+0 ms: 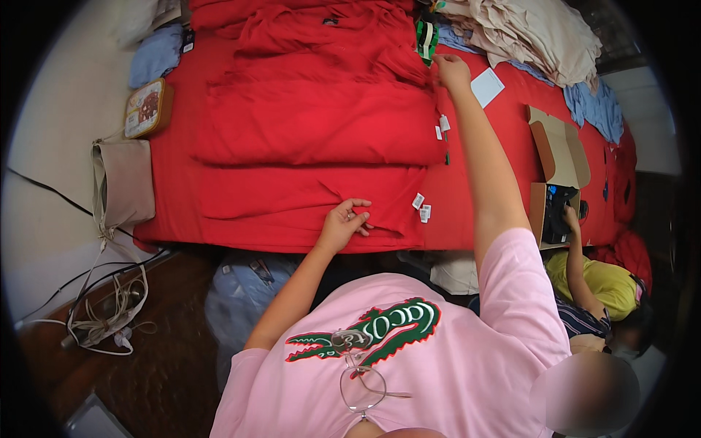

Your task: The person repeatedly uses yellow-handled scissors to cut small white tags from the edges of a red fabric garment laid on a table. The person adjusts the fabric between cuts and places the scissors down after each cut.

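I have my left grip (345,225) loosely spread over the nearest of the red garments (314,124) layered across the red-covered surface; my right grip (453,71) is beside a green-and-black item (426,50), whether pinching I can't tell from here.

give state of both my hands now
Left hand: open, loosely curled, at the red cloth.
Right hand: beside the green item, grip cannot be told.

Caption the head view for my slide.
Left hand over red clothes, right hand stretched out beside a green item.
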`<state>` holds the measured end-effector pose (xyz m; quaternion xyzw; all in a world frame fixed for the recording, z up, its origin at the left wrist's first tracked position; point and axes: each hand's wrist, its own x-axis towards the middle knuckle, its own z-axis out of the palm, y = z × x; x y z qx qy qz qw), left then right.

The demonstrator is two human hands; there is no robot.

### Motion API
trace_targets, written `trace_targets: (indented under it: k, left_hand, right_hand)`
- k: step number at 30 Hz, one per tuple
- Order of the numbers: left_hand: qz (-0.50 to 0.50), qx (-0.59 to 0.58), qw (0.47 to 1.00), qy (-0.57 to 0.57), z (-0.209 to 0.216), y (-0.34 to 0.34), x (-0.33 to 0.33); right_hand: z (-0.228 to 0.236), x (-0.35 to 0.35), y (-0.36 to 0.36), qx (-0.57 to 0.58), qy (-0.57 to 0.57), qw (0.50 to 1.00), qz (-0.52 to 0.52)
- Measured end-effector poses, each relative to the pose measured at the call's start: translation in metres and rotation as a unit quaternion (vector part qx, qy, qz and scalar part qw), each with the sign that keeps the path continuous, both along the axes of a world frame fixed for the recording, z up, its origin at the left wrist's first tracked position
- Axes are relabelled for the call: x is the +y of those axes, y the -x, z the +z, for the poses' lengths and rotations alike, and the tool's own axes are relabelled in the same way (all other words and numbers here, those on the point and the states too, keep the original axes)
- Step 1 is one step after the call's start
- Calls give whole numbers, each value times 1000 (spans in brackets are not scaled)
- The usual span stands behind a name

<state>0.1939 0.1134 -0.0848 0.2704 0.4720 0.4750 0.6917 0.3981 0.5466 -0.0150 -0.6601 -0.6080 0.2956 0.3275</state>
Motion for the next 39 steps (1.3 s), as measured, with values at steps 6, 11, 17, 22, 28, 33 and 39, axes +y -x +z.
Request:
trace_targets:
  k: [6,11,17,22,28,33,39]
  left_hand:
    - [-11,39,999,-6,0,-2,-6]
    - [-36,29,999,-1,5,0,-5]
    - [-62,47,997,0,5,7,-7]
    - [-82,41,996,-11,6,7,-7]
    - [-89,46,995,-12,5,8,-7]
    - [-86,51,995,-20,5,8,-8]
    - [-67,80,994,-38,0,0,-10]
  right_hand:
    - [-7,27,41,111,85,989,-54]
    - [-24,17,42,133,-44,983,-121]
    - [0,-37,89,25,-167,968,-184]
    - [2,-50,82,-8,-154,968,-197]
    - [5,-53,84,-75,-154,968,-182]
    - [-2,-46,80,-110,-190,961,-170]
    - [-30,-43,34,-24,-181,959,-214]
